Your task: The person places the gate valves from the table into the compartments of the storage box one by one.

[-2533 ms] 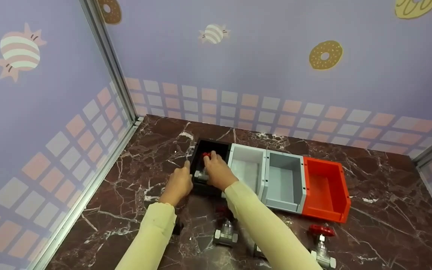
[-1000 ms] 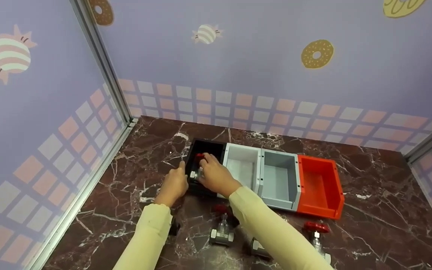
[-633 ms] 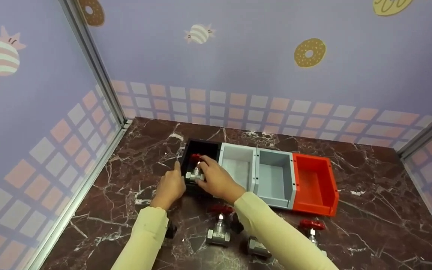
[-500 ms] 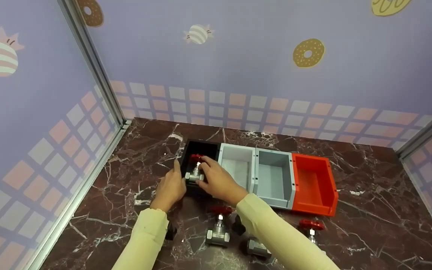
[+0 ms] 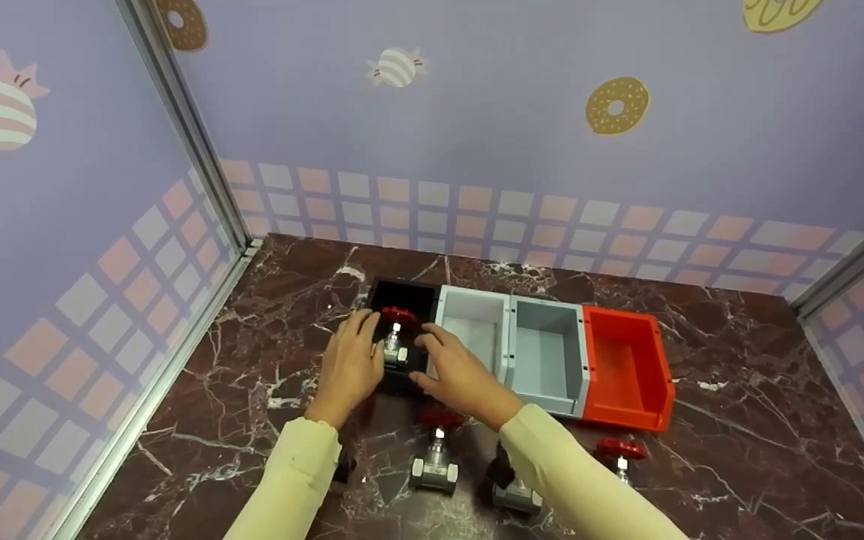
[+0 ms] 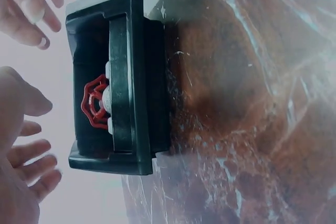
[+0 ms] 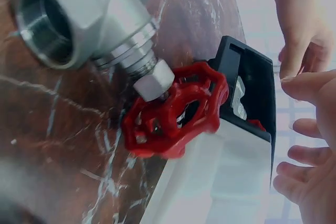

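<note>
A gate valve (image 5: pixel 394 346) with a red handwheel stands inside the black bin (image 5: pixel 406 292) at the left end of a row of bins. My left hand (image 5: pixel 347 366) is over the bin's left side, fingers extended beside the valve. From the right, my right hand (image 5: pixel 463 375) hovers by the bin's right edge, its fingers loosely bent and apart from the valve. In the left wrist view, both hands are raised off the black bin's rim, with the valve's red handwheel (image 6: pixel 95 102) visible inside. Neither hand holds anything.
White (image 5: pixel 475 294), grey (image 5: pixel 548 307) and red (image 5: pixel 661 367) bins continue the row rightward. Several more valves stand in front on the marble-patterned table: one valve (image 5: pixel 434 471) at centre, another (image 5: pixel 516 495) by the right sleeve, a third (image 5: pixel 622 457) farther right. Patterned walls enclose the table.
My right hand has let go of the valve inside the black bin and drawn back to the right. My left hand has turned, its fingers now spread over the bin's left side.
</note>
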`<act>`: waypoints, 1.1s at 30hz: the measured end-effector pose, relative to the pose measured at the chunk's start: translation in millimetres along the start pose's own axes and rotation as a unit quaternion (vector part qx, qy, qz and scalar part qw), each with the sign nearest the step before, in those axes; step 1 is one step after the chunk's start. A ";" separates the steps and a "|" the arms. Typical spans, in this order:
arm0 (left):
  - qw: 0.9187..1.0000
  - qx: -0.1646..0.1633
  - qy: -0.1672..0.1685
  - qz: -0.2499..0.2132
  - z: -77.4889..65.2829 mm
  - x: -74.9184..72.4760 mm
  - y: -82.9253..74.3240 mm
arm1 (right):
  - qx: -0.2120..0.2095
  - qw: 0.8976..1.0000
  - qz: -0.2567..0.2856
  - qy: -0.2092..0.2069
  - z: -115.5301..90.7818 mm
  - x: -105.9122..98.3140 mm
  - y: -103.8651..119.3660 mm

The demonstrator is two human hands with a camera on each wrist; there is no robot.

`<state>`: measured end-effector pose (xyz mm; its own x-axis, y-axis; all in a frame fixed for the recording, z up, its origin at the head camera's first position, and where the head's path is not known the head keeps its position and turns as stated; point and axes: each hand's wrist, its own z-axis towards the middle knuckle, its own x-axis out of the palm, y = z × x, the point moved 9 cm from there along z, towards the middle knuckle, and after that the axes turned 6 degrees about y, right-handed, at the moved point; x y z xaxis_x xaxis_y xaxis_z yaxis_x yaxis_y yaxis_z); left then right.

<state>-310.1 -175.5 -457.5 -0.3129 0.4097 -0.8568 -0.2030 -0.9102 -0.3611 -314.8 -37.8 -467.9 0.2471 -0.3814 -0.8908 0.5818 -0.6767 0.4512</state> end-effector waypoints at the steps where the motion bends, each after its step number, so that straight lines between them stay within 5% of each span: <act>1: 1.000 -0.001 0.001 -0.007 0.3 0.4 -1.2 | -0.002 1.000 0.001 -0.001 -2.8 -1.1 -0.9; 7: 0.999 -0.011 0.020 -0.032 0.9 6.0 -5.2 | -0.014 1.000 -0.001 -0.012 -15.8 -5.2 -5.8; 15: 0.999 -0.020 0.037 0.004 1.8 15.1 -11.4 | -0.029 0.999 -0.016 -0.036 -30.6 -7.8 -7.5; 33: 0.993 -0.053 0.104 0.021 5.2 41.7 -26.4 | -0.036 0.998 -0.043 -0.009 -57.1 11.6 -6.7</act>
<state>-322.6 -134.1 -481.7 -0.1189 0.3597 -0.9254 -0.0915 -0.9321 -0.3506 -271.6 -1.7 -484.3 0.1807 -0.3346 -0.9249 0.6544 -0.6611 0.3670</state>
